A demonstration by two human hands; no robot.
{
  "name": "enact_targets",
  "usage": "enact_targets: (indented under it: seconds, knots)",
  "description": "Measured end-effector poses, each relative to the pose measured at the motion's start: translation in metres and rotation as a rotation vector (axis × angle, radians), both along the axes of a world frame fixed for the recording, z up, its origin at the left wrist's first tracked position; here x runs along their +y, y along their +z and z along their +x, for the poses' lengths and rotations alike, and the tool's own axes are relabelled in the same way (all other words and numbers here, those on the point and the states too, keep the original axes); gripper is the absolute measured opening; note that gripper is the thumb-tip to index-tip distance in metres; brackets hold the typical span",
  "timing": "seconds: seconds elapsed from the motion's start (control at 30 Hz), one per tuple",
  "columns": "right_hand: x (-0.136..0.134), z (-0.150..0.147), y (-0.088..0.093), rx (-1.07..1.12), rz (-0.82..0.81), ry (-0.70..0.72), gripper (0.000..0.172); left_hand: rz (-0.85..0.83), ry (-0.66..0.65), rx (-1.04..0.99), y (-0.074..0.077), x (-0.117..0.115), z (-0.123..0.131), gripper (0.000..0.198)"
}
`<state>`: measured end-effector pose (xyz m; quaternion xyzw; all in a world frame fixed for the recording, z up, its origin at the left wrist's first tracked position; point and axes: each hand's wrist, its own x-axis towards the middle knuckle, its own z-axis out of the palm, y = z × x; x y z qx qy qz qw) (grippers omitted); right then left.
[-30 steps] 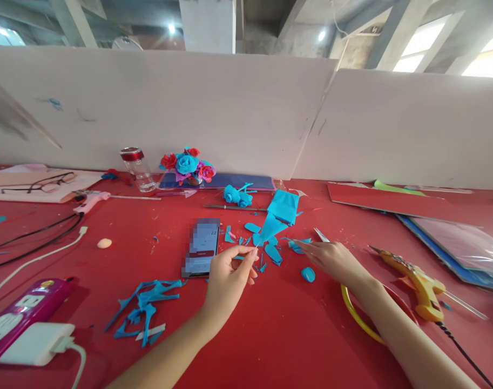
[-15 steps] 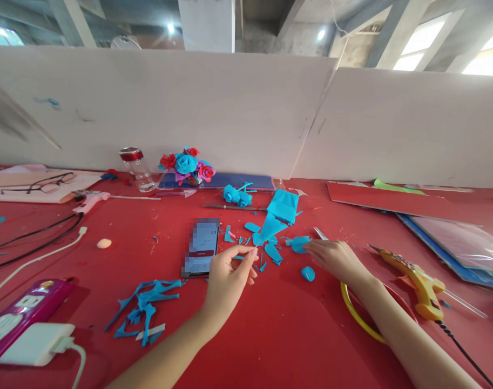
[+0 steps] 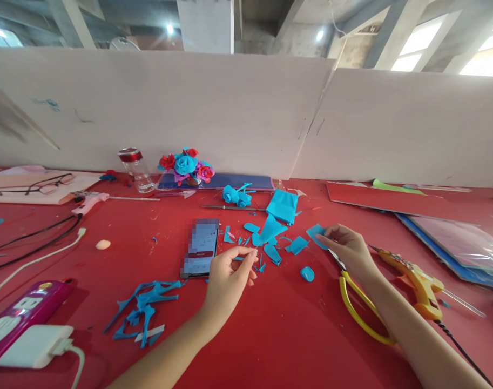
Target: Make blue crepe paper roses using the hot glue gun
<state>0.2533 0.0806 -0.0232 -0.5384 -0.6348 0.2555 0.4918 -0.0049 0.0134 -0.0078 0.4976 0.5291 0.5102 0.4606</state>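
Note:
My right hand [image 3: 345, 249] pinches a small blue crepe paper piece [image 3: 316, 236] by its right edge. Yellow-handled scissors [image 3: 362, 313] lie partly beneath that hand and forearm, blades pointing away. My left hand [image 3: 234, 270] is closed in a pinch, thumb against forefinger; whatever is between the tips is too small to make out. Beyond it lie several cut blue paper pieces [image 3: 272, 253], a larger pointed piece [image 3: 274, 229] and a folded blue stack [image 3: 282, 206]. Between the hands sits a small rolled blue piece [image 3: 307, 274].
A phone [image 3: 201, 251] lies left of my left hand, with blue scraps [image 3: 144, 308] nearer me. A yellow glue gun [image 3: 416, 286] rests at right. Blue paper roses [image 3: 237, 195], a flower arrangement [image 3: 187, 165] and a glass bottle [image 3: 137, 172] stand toward the white partition [image 3: 161, 108].
My right hand has shifted right and slightly up, with one blue paper piece pinched and drawn away from another left on the table. More of the scissors shows. My left hand holds still.

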Motion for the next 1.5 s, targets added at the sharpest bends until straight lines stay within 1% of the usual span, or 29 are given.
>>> enact_targets:
  seconds: [0.1, 0.17, 0.23, 0.3, 0.37, 0.43, 0.5, 0.57, 0.6, 0.7, 0.77, 0.83, 0.93, 1.0, 1.07, 1.13, 1.2, 1.27, 1.5]
  knots:
    - [0.001, 0.001, 0.002, 0.177, -0.032, -0.012, 0.034, 0.046, -0.013, 0.079, -0.005, 0.001, -0.001, 0.023]
    - [0.002, 0.002, 0.004, 0.308, -0.058, -0.042, 0.038, 0.131, -0.019, 0.172, -0.010, 0.001, -0.002, 0.022]
    - [0.003, 0.004, 0.006, 0.426, -0.067, -0.081, 0.035, 0.251, -0.020, 0.294, -0.015, 0.001, -0.003, 0.019]
    - [0.002, 0.007, 0.009, 0.473, -0.043, -0.111, 0.028, 0.355, -0.031, 0.401, -0.018, -0.001, -0.003, 0.018]
    - [-0.002, 0.008, 0.016, 0.468, -0.002, -0.107, 0.024, 0.385, -0.058, 0.445, -0.019, -0.002, -0.003, 0.018]
    - [-0.009, 0.004, 0.026, 0.416, 0.048, -0.076, 0.021, 0.316, -0.087, 0.408, -0.017, -0.003, -0.001, 0.019]
    - [-0.021, -0.004, 0.038, 0.335, 0.069, -0.032, 0.017, 0.172, -0.114, 0.322, -0.013, -0.004, 0.001, 0.021]
    - [-0.034, -0.018, 0.048, 0.237, 0.038, 0.021, 0.016, 0.036, -0.127, 0.234, -0.008, -0.004, 0.002, 0.024]
    - [-0.040, -0.026, 0.053, 0.154, 0.023, 0.057, 0.015, -0.011, -0.129, 0.198, -0.007, -0.003, 0.002, 0.025]
    - [-0.053, -0.045, 0.059, -0.093, 0.013, 0.153, 0.012, -0.083, -0.133, 0.096, -0.005, 0.000, 0.001, 0.026]
    - [-0.055, -0.051, 0.061, -0.183, 0.031, 0.185, 0.013, -0.127, -0.145, -0.006, -0.005, 0.002, 0.000, 0.025]
    - [-0.054, -0.053, 0.063, -0.191, 0.057, 0.182, 0.014, -0.186, -0.162, -0.134, -0.006, 0.003, -0.001, 0.024]
    - [-0.050, -0.052, 0.071, -0.100, 0.096, 0.127, 0.015, -0.304, -0.193, -0.345, -0.005, 0.004, -0.002, 0.019]
    - [-0.046, -0.053, 0.078, -0.049, 0.087, 0.105, 0.016, -0.395, -0.212, -0.479, -0.003, 0.005, -0.002, 0.016]
    - [-0.042, -0.056, 0.086, -0.057, 0.070, 0.135, 0.017, -0.482, -0.224, -0.590, -0.002, 0.006, -0.003, 0.015]
    - [-0.039, -0.062, 0.091, -0.142, 0.094, 0.202, 0.015, -0.542, -0.225, -0.674, -0.001, 0.007, -0.004, 0.013]
    - [-0.037, -0.069, 0.093, -0.251, 0.156, 0.261, 0.012, -0.570, -0.216, -0.721, 0.000, 0.006, -0.005, 0.012]
    - [-0.037, -0.076, 0.091, -0.324, 0.211, 0.286, 0.009, -0.576, -0.204, -0.740, 0.001, 0.006, -0.005, 0.010]
    - [-0.037, -0.086, 0.080, -0.408, 0.294, 0.276, 0.007, -0.561, -0.190, -0.719, 0.003, 0.007, -0.003, 0.014]
